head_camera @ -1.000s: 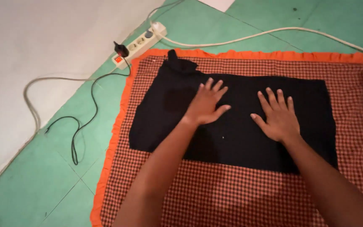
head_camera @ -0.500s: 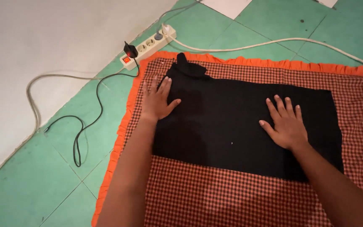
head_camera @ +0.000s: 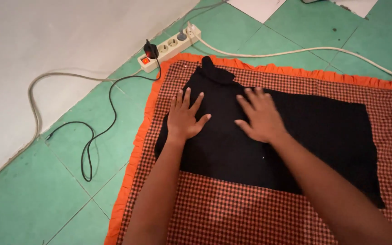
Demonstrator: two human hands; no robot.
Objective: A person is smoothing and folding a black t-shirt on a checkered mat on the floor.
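Flat, left hand (head_camera: 184, 119), right hand (head_camera: 260, 119), black cloth (head_camera: 314, 136), checked mat (head_camera: 232, 213)

Both hands lie flat, fingers spread, on a black cloth (head_camera: 296, 136) spread over a red-and-black checked mat (head_camera: 232, 213) with an orange frilled edge — the left hand (head_camera: 184, 119) near the cloth's left border, the right hand (head_camera: 260, 117) just beside it toward the centre. At upper centre the cloth bunches into a small fold. Upper left, on the green tiled floor (head_camera: 32, 199), a white power strip (head_camera: 169, 47) lies by the wall — a black cable (head_camera: 97, 131) snakes down from it.
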